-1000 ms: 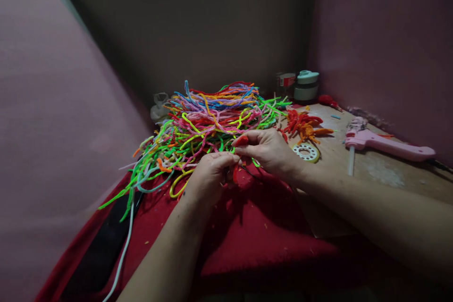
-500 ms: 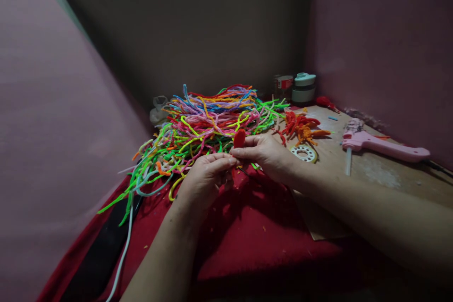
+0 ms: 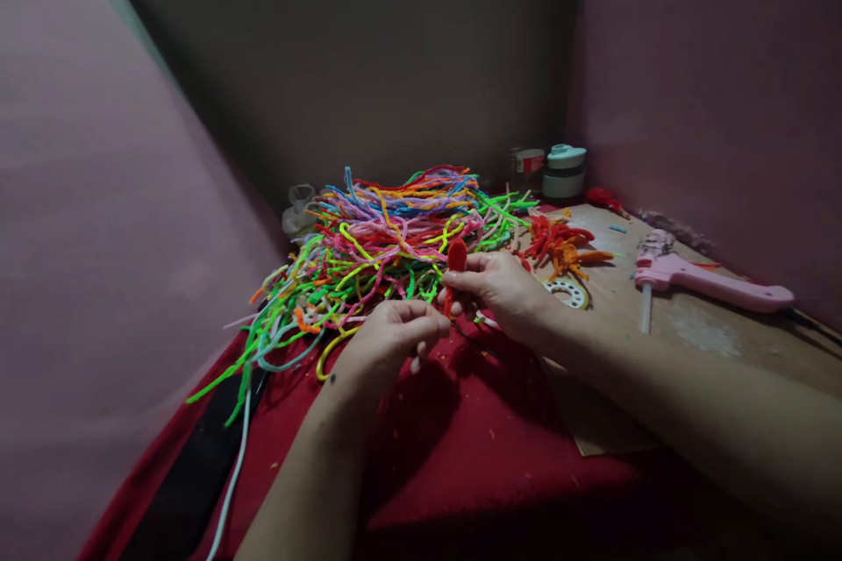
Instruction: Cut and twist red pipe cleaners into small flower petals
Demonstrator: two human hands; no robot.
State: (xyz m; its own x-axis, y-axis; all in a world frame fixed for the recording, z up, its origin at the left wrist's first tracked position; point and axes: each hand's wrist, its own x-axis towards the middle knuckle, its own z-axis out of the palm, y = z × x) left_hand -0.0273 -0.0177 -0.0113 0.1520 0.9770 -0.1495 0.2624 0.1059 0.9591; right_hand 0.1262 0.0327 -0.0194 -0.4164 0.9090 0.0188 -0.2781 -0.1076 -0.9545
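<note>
In the middle of the view, my right hand (image 3: 501, 287) pinches a red pipe cleaner (image 3: 456, 255) whose top is a rounded, flat shape standing above the thumb. A thin red tail hangs below that thumb. My left hand (image 3: 393, 338) is closed, with thumb and forefinger pinched at the tail's lower end; the fingertips partly hide the contact. Just beyond both hands lies a big heap of pipe cleaners (image 3: 395, 232) in many colours.
A pink glue gun (image 3: 717, 282) with a glue stick lies at right on a brown board (image 3: 684, 377). Near it are red and orange pipe cleaner pieces (image 3: 566, 250) and a white ring-shaped spool (image 3: 571, 289). A pale green container (image 3: 564, 171) stands behind. Red cloth (image 3: 474, 456) covers the front.
My left hand has moved slightly down, away from the right thumb, so more of the red tail shows between the hands. The view has shifted a little.
</note>
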